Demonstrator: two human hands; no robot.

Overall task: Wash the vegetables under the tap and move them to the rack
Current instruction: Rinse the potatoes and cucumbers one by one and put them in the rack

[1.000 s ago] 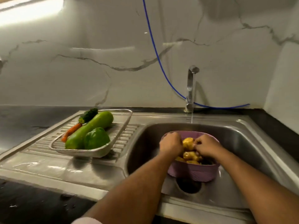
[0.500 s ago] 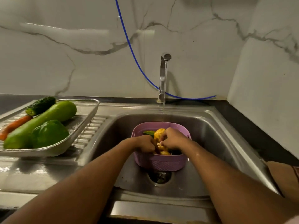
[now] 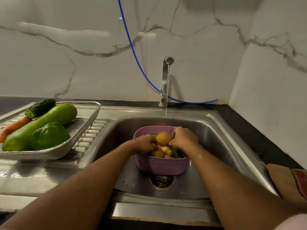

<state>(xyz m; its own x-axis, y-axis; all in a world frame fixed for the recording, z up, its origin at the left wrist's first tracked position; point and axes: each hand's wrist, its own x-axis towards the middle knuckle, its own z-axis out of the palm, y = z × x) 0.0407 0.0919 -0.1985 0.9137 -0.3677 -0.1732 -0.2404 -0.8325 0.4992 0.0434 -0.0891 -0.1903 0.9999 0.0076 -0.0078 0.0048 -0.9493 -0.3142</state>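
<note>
— The potato (image 3: 163,138)?
— Round, yellow, wet, gripped between the left hand (image 3: 146,144) and right hand (image 3: 183,138) over the purple basket (image 3: 162,166).
— Below the hands?
— More potatoes and something green inside the basket.

The basket (image 3: 161,166) in my sink was lilac with a woven pattern on its side. The potato (image 3: 163,138) between my hands was yellow, with something dark green, perhaps a pepper, beside the others. On the silver rack (image 3: 83,130) lay a pale green gourd (image 3: 41,125), a glossy green capsicum (image 3: 49,136), an orange carrot (image 3: 14,127) and a dark, bumpy cucumber (image 3: 40,107). The hose (image 3: 132,52) was blue, and the wall (image 3: 49,55) was white marble, grey-veined.
</note>
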